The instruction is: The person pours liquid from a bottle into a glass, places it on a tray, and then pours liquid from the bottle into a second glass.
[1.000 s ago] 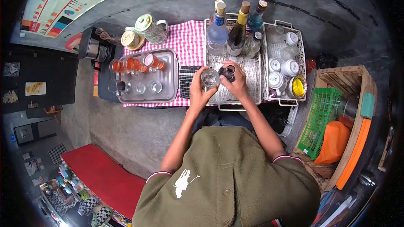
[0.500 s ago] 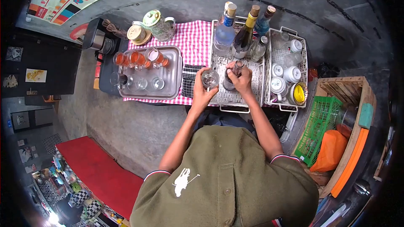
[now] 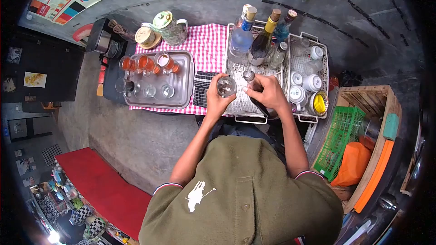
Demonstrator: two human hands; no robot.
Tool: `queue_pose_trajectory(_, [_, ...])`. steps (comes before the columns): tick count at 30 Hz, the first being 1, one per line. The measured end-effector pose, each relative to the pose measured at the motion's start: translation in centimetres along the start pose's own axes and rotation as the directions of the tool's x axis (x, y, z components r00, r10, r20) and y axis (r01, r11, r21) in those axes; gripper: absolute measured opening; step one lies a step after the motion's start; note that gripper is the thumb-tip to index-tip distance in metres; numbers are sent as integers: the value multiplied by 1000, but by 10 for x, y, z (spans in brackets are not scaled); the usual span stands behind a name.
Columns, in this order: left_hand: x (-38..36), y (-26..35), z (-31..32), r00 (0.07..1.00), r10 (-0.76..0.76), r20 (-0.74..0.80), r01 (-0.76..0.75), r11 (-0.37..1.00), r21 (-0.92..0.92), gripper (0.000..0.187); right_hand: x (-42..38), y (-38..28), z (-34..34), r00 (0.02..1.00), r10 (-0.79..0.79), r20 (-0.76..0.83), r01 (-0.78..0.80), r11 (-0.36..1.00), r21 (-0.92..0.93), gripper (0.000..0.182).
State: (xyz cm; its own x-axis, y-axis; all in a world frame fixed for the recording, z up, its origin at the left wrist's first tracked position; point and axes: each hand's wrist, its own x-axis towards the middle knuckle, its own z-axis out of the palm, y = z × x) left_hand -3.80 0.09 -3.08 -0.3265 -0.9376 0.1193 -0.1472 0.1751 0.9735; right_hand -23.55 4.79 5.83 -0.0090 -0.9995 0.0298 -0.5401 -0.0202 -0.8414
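My left hand [image 3: 217,100] is wrapped round a clear drinking glass [image 3: 226,87], which I see from above. Close beside it, my right hand [image 3: 270,92] grips a dark glass bottle [image 3: 260,107]. The bottle is tilted, its neck [image 3: 249,76] up near the glass and its base toward my body. Mouth and glass rim look apart. Both hands are above a white wire tray [image 3: 236,106]. Behind them in that tray stand a dark bottle with a yellow neck [image 3: 261,45], a clear bottle with a blue neck [image 3: 240,41] and a small clear bottle [image 3: 277,55].
On the left, a grey tray [image 3: 185,95] holds several glasses, some with red drink [image 3: 146,63]. A folded dark checked cloth [image 3: 205,91] lies between the trays. At right, a white rack [image 3: 324,86] holds lidded cups and glasses; a wooden crate [image 3: 395,104] stands beyond it.
The bottle in my right hand has gone from standing upright on the tray to tilted, its neck nearer the glass. My left hand with the glass has barely moved.
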Motion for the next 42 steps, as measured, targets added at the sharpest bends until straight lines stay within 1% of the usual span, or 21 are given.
queue_pose_trajectory(1, [0,-1,1,1000,-6,-6,6,1000,-13,59,-1,0,0,1000,-11,5,11,1000,-2,34])
queue_pose_trajectory(2, [1,-3,2,1000,-11,-11,11,1000,-26,60,-2,0,-1,998,20,51,-21,1000,15,34])
queue_pose_trajectory(5, [2,-2,3,1000,-13,-23,12,999,-46,61,-5,4,0,993,-4,121,7,1000,-30,33])
queue_pose_trajectory(6, [3,-1,3,1000,-12,-27,10,999,-48,61,-5,6,1,985,41,167,-30,997,-69,32])
queue_pose_trajectory(9, [3,-1,2,1000,-12,-18,11,998,-59,62,-7,5,4,973,39,229,-25,998,-66,33])
queue_pose_trajectory(10, [3,-1,2,1000,-15,-13,14,998,-64,62,-6,5,4,968,40,247,-19,996,-86,35])
queue_pose_trajectory(13, [2,0,2,1000,-12,-8,12,998,-68,63,-6,11,8,946,94,309,-70,994,-89,40])
queue_pose_trajectory(16, [1,5,2,1000,-1,-10,1,998,-64,65,-5,13,12,937,74,343,-35,992,-119,37])
queue_pose_trajectory(19, [-1,7,2,1000,-27,10,28,997,-74,65,-3,15,13,920,91,382,-45,991,-127,39])
queue_pose_trajectory(23, [-3,0,4,997,-69,36,72,994,-81,65,-1,15,10,884,147,444,-63,978,-198,44])
queue_pose_trajectory(24, [-3,-1,5,996,-80,44,84,993,-84,65,0,15,10,876,158,456,-70,976,-204,45])
queue_pose_trajectory(27, [-4,-3,7,998,-51,42,54,996,-66,65,0,15,8,865,171,472,-74,973,-218,46])
queue_pose_trajectory(30, [-3,-5,10,999,28,17,-27,999,-40,65,0,16,7,862,177,474,-76,972,-224,45])
queue_pose_trajectory(33, [-3,-3,11,1000,-7,27,8,999,-46,65,0,14,6,855,195,480,-89,968,-235,45])
queue_pose_trajectory(36, [-3,-5,11,1000,6,22,-5,999,-36,66,1,15,5,844,206,495,-90,965,-247,46])
queue_pose_trajectory(39, [-3,-5,13,999,-32,22,34,997,-65,67,1,19,5,838,216,501,-80,957,-278,49])
queue_pose_trajectory(42, [-3,-5,13,1000,7,15,-6,1000,-20,67,2,18,5,823,242,514,-100,952,-288,50])
